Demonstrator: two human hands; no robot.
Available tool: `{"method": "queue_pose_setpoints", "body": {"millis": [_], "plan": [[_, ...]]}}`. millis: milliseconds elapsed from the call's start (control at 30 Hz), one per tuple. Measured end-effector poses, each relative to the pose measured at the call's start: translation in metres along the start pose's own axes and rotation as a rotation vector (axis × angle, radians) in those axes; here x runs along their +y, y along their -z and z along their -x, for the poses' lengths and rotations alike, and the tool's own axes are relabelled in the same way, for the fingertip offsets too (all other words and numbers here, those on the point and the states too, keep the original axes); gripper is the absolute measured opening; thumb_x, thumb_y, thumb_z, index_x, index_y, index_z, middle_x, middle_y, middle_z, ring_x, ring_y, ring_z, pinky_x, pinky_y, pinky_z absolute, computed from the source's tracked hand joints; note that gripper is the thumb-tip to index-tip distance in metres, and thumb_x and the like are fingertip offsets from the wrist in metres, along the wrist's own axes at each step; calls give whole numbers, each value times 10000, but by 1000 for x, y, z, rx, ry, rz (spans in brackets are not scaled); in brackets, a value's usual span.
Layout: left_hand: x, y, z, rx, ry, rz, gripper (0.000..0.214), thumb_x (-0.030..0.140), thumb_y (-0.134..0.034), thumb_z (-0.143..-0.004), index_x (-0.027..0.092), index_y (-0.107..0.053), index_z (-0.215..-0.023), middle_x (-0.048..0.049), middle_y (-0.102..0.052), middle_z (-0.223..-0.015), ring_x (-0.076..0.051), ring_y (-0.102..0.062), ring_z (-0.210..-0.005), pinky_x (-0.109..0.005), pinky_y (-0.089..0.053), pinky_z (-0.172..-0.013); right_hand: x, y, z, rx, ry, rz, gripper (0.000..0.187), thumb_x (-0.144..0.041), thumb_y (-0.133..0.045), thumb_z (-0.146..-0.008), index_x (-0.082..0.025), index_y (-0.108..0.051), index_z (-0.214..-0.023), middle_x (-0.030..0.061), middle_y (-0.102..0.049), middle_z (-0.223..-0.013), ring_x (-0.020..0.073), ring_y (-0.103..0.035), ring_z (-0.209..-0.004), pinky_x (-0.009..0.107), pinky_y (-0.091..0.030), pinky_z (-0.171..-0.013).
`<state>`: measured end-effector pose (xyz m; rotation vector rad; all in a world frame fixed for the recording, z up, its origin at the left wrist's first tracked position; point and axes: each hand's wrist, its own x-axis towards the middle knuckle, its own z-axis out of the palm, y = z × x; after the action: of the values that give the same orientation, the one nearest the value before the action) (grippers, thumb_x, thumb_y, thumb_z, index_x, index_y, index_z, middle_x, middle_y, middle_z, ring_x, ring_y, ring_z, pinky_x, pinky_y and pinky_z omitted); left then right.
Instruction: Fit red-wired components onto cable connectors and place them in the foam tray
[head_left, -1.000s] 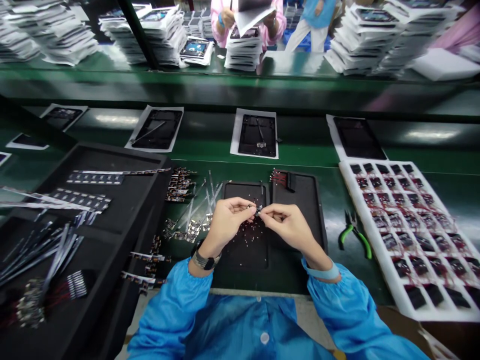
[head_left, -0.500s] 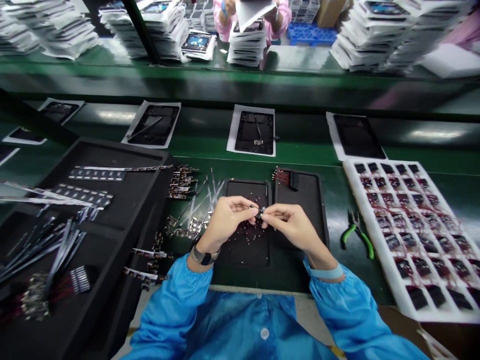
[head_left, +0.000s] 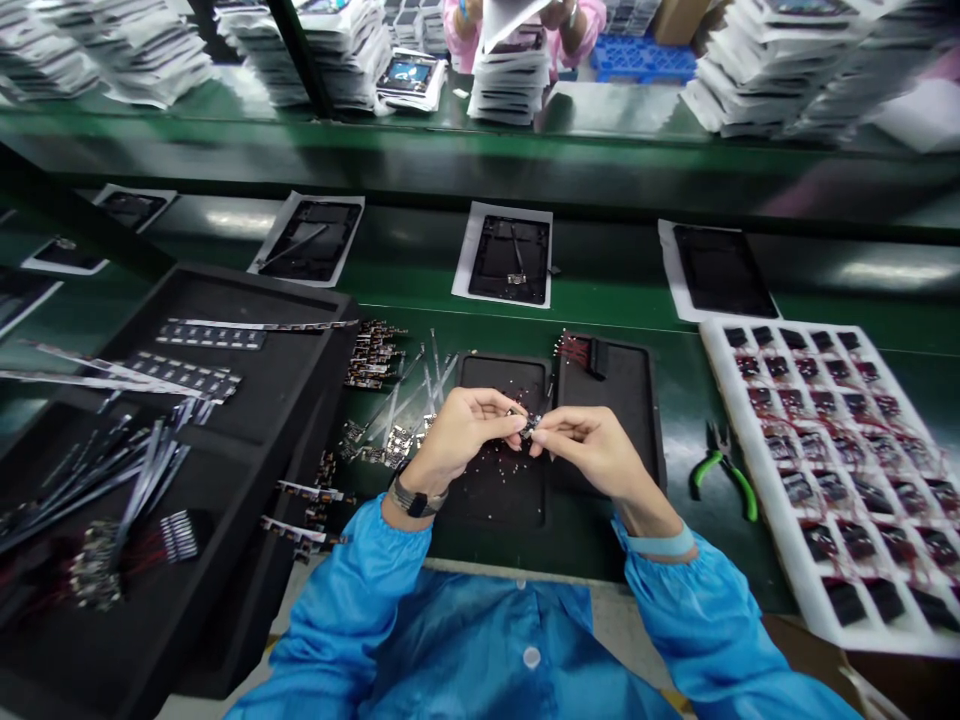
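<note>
Head view: the left hand (head_left: 472, 432) and right hand (head_left: 589, 440) angled inward, nearly meeting above the tray (head_left: 517, 502), fingers of both pinching a small board (head_left: 528, 426).

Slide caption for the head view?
Left hand and right hand hold a small part over a black tray, green-handled pliers at right.

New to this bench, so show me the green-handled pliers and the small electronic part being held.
Green-handled pliers (head_left: 721, 456): head view, at the pivot.
Small electronic part (head_left: 529, 426): head view, its exposed middle.
</note>
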<state>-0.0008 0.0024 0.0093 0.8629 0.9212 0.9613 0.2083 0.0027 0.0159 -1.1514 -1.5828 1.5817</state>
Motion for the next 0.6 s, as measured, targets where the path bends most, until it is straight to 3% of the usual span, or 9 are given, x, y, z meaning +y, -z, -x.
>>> {"method": "queue_pose_setpoints", "body": {"millis": [200,300,367,433,600], "plan": [[2,1,2,12,-29,-8,248,299,-889,-728,110,-790,-854,-76,-747,-689,-165,-696,-602,-281,-564,-634,-2,-3,-2,2,14,18,300,-453,-771,-901,-155,-787,-875,85,-782,-771,202,-721,-683,301,-555,-623],[11,5,6,41,-117,31,218,283,-880,-741,130,-796,-872,-59,-743,-717,-158,-689,-618,-284,-564,-648,-3,3,-3,48,115,90,253,-420,-734,-939,-193,-790,-1036,86,-801,-967,238,-748,-881,362,-588,-808],[18,11,8,113,-220,108,198,290,-873,-750,157,-793,-874,-39,-731,-729,-146,-676,-621,-284,-563,-647,-3,8,-4,139,225,211,245,-377,-702,-967,-227,-767,-1150,84,-776,-1137,260,-713,-1072,412,-541,-977],[24,18,9,207,-330,201,187,302,-869,-754,181,-785,-869,-25,-720,-755,-134,-663,-633,-271,-549,-631,-1,11,-5,174,297,359,219,-338,-681,-982,-237,-759,-1160,84,-758,-1174,268,-680,-1126,433,-499,-1026],[29,37,4,395,-455,305,225,331,-878,-738,207,-764,-888,-16,-689,-818,-117,-631,-677,-249,-510,-615,1,-7,-18,-50,326,611,180,-305,-677,-979,-240,-754,-1128,84,-757,-1028,267,-657,-982,419,-506,-894]]}}
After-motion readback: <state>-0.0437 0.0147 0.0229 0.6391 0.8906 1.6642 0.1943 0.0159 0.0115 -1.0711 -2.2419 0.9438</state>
